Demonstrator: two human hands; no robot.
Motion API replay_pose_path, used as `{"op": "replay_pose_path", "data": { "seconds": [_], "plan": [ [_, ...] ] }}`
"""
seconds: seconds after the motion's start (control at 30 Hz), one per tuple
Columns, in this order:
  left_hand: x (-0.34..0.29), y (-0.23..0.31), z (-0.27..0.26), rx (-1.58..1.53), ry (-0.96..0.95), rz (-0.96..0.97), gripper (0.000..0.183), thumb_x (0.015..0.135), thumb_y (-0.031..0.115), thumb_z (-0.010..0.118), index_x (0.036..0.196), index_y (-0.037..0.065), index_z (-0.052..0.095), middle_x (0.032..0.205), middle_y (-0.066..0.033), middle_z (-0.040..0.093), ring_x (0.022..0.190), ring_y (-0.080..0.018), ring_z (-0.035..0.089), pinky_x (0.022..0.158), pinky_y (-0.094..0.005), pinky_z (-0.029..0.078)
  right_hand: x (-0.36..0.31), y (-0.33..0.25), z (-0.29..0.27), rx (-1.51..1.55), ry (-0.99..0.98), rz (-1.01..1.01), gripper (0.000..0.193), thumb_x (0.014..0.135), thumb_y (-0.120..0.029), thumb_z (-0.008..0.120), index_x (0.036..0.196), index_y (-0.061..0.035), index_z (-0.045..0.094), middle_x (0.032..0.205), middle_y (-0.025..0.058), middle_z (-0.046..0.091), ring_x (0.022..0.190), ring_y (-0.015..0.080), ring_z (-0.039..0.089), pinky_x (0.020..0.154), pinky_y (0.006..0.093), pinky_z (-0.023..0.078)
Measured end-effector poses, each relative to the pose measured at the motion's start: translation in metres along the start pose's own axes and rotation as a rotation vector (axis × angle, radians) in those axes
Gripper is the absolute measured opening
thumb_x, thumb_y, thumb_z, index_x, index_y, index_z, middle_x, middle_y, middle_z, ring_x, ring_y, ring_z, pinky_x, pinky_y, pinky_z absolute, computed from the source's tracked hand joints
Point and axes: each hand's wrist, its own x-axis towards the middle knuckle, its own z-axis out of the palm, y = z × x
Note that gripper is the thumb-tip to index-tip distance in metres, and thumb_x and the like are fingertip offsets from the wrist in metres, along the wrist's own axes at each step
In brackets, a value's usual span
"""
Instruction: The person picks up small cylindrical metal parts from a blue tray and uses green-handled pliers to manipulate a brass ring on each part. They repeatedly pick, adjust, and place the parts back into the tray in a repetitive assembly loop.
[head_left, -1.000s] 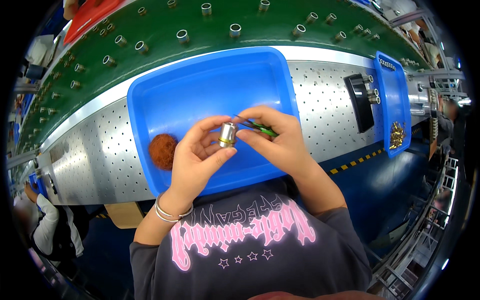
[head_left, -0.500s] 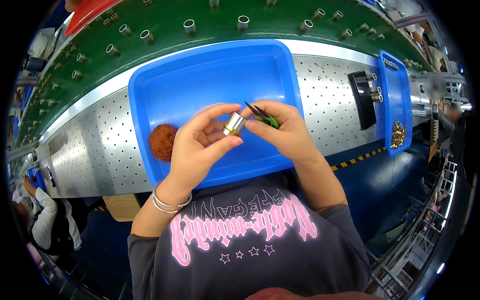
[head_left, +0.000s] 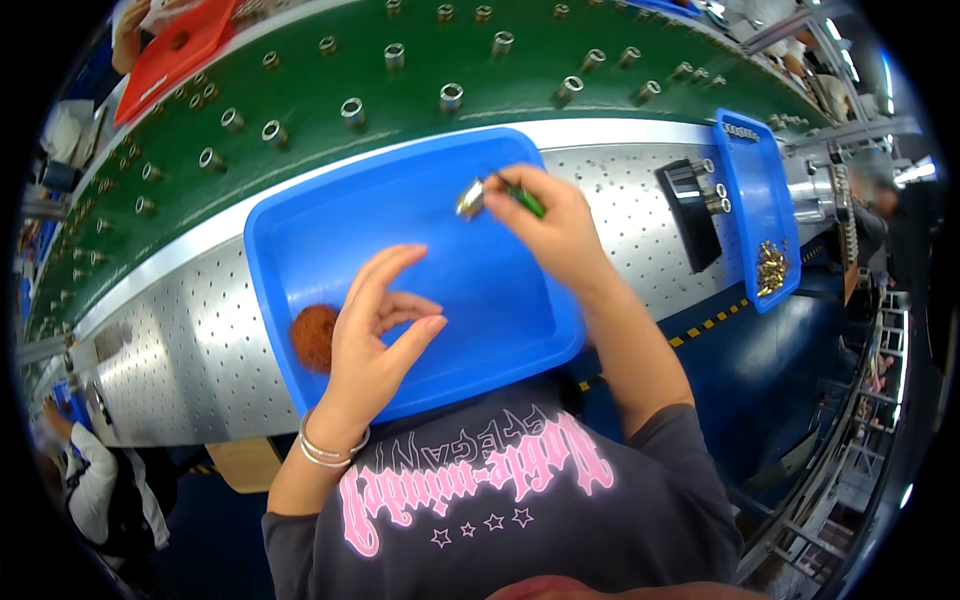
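My right hand (head_left: 540,220) is over the far right part of a blue plastic tray (head_left: 262,225). It pinches a short shiny metal sleeve (head_left: 470,198) between thumb and fingertips. Tucked in the same hand is a small pointed tool with a green handle (head_left: 530,203); its dark tips are mostly hidden and blurred. My left hand (head_left: 370,335) hovers over the tray's near left, open and holding nothing, thumb and fingers apart. Close beside it, inside the tray, lies a ball of reddish-brown fibre (head_left: 313,338), partly covered by the hand.
Beyond the tray runs a green belt (head_left: 310,85) with many upright metal sleeves. A perforated metal bench (head_left: 180,345) lies beneath the tray. To the right stand a black holder (head_left: 690,225) with sleeves and a narrow blue tray (head_left: 745,195) with brass-coloured parts (head_left: 771,270). A red tray (head_left: 170,70) sits far left.
My left hand has let go of the metal sleeve and moved down, away from it. My right hand has carried the sleeve and tool toward the belt. Sleeves on the belt have shifted.
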Motion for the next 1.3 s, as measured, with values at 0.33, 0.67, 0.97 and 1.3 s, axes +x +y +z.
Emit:
{"op": "replay_pose_path", "data": {
  "seconds": [0.33, 0.67, 0.97, 1.3],
  "plan": [
    [-0.003, 0.005, 0.004, 0.208, -0.107, 0.012, 0.030, 0.076, -0.003, 0.062, 0.106, 0.000, 0.060, 0.097, -0.0107, 0.062, 0.083, -0.0150, 0.062, 0.077, -0.0267, 0.049, 0.161, 0.069, -0.045, -0.721, 0.288, -0.224, 0.019, 0.078, -0.027, 0.060, 0.088, -0.0120, 0.067, 0.085, 0.0103, 0.065, 0.083, 0.0306, 0.062, 0.071, 0.0407, 0.048],
    [-0.011, 0.006, -0.008, 0.273, -0.044, -0.024, 0.029, 0.075, -0.005, 0.063, 0.103, -0.003, 0.060, 0.097, -0.0114, 0.060, 0.088, -0.0175, 0.061, 0.078, -0.0269, 0.050, 0.159, 0.084, -0.073, -0.758, 0.411, -0.237, 0.015, 0.084, -0.021, 0.054, 0.092, -0.0118, 0.063, 0.089, 0.0118, 0.064, 0.085, 0.0300, 0.061, 0.071, 0.0409, 0.048],
    [-0.005, 0.002, -0.004, 0.235, -0.054, -0.086, 0.026, 0.078, -0.004, 0.061, 0.104, -0.004, 0.059, 0.096, -0.0110, 0.059, 0.088, -0.0173, 0.060, 0.079, -0.0267, 0.050, 0.108, 0.131, -0.221, -1.051, 0.633, 0.270, 0.024, 0.084, -0.026, 0.056, 0.098, -0.0061, 0.058, 0.089, 0.0151, 0.066, 0.086, 0.0328, 0.063, 0.074, 0.0417, 0.048],
    [0.002, -0.003, 0.003, 0.041, 0.142, -0.042, 0.027, 0.088, 0.003, 0.052, 0.114, -0.005, 0.053, 0.100, -0.0117, 0.059, 0.093, -0.0159, 0.056, 0.087, -0.0287, 0.045, 0.071, 0.042, -0.078, -0.046, 0.162, -0.189, 0.019, 0.079, -0.021, 0.060, 0.085, -0.0039, 0.067, 0.084, 0.0156, 0.065, 0.078, 0.0279, 0.063, 0.070, 0.0354, 0.049]
  ]
}}
